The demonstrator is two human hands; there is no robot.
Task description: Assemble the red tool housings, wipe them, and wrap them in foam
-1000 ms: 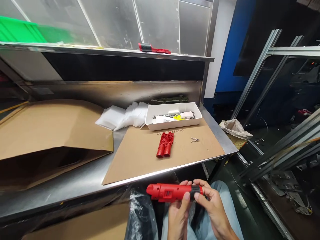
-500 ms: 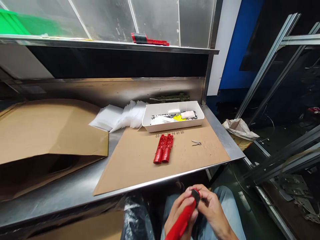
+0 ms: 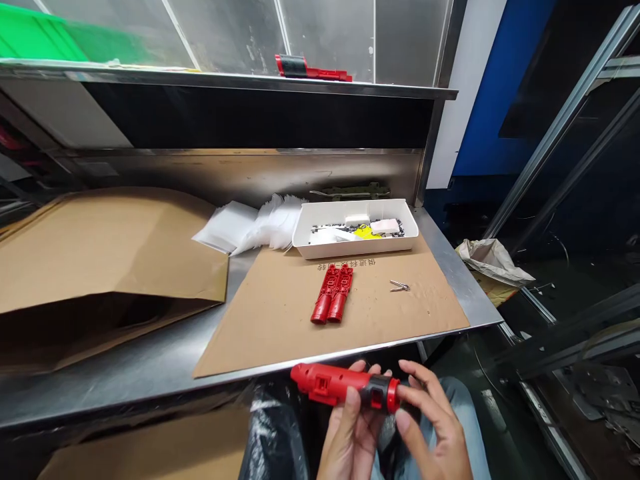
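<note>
Gripping a red plastic handle [image 3: 340, 385] in the left hand [image 3: 347, 433], as seen from the head camera, with the palm curled beneath the barrel and the left thumb [image 3: 353, 407] pressed across its side. Long axis lying almost level across the view, the narrow end pointing left and a black band [image 3: 379, 393] and red ring [image 3: 393, 395] sitting at the right end. Right hand [image 3: 430, 427] nearer that ringed end, partly open, the right fingers [image 3: 417, 380] spread and the right thumb [image 3: 403, 421] just below the ring, with no firm hold; any light contact impossible to tell. Handle held low, just in front of the edge of a steel table [image 3: 150, 360]. Lying beyond it on a cardboard sheet [image 3: 260, 327], two red half-shells [image 3: 331, 293] side by side, a small metal clip [image 3: 399, 285] to their right and a white tray [image 3: 355, 252] of small parts behind. Heaped beside the tray, white plastic bags [image 3: 265, 223]; at left, a large cardboard flap [image 3: 110, 247]; on the shelf [image 3: 150, 77] above, a red and black tool [image 3: 313, 68].
</note>
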